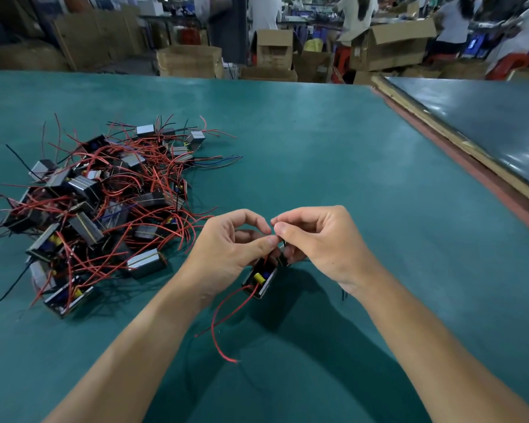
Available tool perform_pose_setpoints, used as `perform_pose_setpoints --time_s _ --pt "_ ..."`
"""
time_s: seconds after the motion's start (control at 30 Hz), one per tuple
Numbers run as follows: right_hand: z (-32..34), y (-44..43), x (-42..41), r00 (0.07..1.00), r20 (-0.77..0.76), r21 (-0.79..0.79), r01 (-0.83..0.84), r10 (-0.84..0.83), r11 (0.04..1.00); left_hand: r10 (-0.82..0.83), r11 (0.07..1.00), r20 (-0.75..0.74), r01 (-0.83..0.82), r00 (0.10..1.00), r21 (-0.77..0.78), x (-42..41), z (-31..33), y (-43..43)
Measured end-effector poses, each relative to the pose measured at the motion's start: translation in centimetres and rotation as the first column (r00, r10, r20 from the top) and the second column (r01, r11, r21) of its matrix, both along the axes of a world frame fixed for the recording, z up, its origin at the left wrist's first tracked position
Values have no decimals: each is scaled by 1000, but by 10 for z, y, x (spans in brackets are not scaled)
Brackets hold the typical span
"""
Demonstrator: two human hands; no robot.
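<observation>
The left hand (229, 245) and the right hand (315, 239) were held together above the near middle of the green table (318, 148), fingertips almost touching. Each hand pinched a thin lead (268, 258) between thumb and forefinger, and the remaining fingers were curled beneath. The leads rose from a small open-sided unit (260, 282) (a yellow part and a blue part showed inside it). The unit sat directly below the fingertips, between the two wrists, with the lower fingers of the right hand touching its far end. Whether the unit rested on the table or hung clear of it could not be determined. Loose red wires (226, 315) trailed from the unit toward the person. A pile of like units (98, 209), tangled in red and black wires, lay on the table well to the left. Cardboard boxes (388, 44) stood beyond the far edge.
</observation>
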State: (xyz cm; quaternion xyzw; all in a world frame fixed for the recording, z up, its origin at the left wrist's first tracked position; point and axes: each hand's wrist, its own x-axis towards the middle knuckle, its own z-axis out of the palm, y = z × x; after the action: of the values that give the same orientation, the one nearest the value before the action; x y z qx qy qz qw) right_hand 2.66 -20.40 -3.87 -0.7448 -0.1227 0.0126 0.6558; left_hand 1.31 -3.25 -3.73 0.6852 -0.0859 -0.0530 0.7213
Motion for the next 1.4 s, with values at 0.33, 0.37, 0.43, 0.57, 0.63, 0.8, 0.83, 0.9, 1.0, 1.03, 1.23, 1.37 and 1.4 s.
perform_pose_setpoints --time_s 0.33,0.37,0.43,0.57,0.63,0.8,0.83,0.9,1.0,1.03,1.23,1.37,1.4 --pt "2 1 3 996 29 76 80 -82 994 -217 965 -203 178 955 -194 0 11 5" --pt "1 1 2 996 27 86 81 -84 993 -200 966 -201 160 959 -202 1 10 5" --pt "1 2 1 997 25 100 69 -72 993 -101 986 -164 76 981 -148 0 7 2" --pt "0 2 1 998 26 72 57 -59 996 -67 979 -189 29 980 -201 -3 5 -1" --pt "0 1 2 998 24 88 59 -62 994 -65 982 -178 31 982 -187 -2 6 0" --pt "3 2 0 1000 -14 164 0 3 987 11 983 -175 -43 984 -176 1 3 2" --pt "5 2 -1 1000 -22 163 -11 15 987 21 985 -161 -48 987 -167 1 2 2" --pt "7 3 -2 999 -37 166 -21 27 986 26 987 -116 -44 993 -152 1 1 2" --pt "8 2 -2 999 -24 141 -23 27 990 24 989 -66 -34 997 -146 0 2 0" --pt "7 2 -2 999 -19 127 -23 26 992 29 991 -51 -36 998 -130 0 1 0" --pt "7 -3 -1 999 -6 89 -31 32 996 30 1000 11 -30 999 -6 1 -1 2" --pt "9 -6 0 995 -40 73 -84 87 994 -7 1000 54 6 999 19 -2 2 2" --pt "9 -6 0 994 -50 75 -98 101 992 -14 1000 59 12 998 25 -2 2 1"
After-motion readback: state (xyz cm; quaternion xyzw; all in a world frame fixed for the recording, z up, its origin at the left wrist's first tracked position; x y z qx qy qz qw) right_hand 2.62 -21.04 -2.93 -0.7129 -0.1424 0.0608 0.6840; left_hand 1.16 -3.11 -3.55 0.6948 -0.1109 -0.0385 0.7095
